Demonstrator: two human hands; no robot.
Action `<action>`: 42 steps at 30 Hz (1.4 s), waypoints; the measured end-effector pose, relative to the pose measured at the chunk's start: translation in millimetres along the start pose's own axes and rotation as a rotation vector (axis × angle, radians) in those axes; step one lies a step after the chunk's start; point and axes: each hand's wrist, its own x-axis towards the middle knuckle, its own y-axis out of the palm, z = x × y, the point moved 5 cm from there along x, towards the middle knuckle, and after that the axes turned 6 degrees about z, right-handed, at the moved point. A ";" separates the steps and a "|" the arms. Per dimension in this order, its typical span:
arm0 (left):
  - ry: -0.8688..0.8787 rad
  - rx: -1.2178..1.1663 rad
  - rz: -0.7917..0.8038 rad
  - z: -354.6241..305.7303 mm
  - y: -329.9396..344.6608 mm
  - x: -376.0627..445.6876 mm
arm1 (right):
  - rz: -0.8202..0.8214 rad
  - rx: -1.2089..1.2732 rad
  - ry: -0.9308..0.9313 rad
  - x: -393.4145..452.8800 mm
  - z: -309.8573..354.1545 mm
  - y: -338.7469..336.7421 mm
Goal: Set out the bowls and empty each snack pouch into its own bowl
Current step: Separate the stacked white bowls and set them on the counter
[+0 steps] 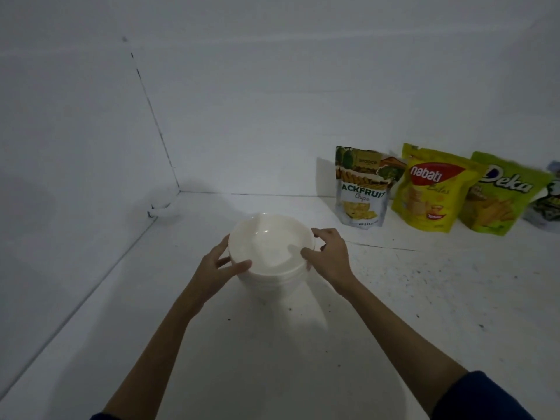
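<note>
Bowls (270, 253) sit nested at centre, our left hand (218, 266) and right hand (328, 256) gripping the rim, presumably to separate them; pouches (430, 189) wait unopened at two o'clock.

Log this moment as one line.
stage: bowls still stacked | left hand: grips bowl stack | right hand: grips stack | pouches: upright by wall
</note>
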 end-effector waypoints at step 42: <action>-0.101 -0.242 0.295 -38.7 281.4 47.2 | -0.180 0.150 0.271 -44.1 -166.3 -225.9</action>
